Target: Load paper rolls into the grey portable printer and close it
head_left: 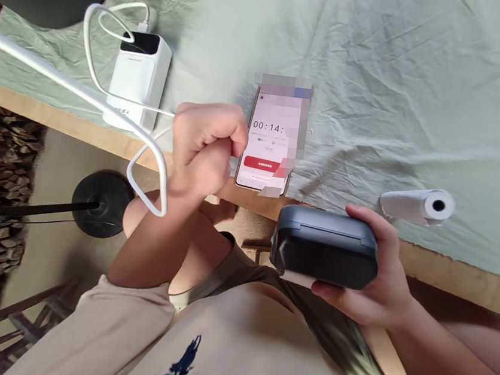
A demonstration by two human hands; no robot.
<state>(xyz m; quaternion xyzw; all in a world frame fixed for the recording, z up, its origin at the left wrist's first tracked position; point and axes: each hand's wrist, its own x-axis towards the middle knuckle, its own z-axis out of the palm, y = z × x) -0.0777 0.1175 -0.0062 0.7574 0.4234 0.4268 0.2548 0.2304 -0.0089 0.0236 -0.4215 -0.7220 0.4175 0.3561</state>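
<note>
Dark blue-grey clamshell case (325,246) gripped in the right hand (372,285) over the lap, just below the table edge (448,270), left hand (204,149) curled into a loose empty fist beside a smartphone (269,147) showing a timer, white paper roll (417,205) above the right hand, white power bank (136,78) with cable (89,55) left of the fist

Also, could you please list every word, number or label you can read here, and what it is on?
"00:14:" on the phone screen; the rest of it is blurred.
The red button on the phone: too small to read.
The power bank label: too small to read.
The shirt has a logo without words.
</note>
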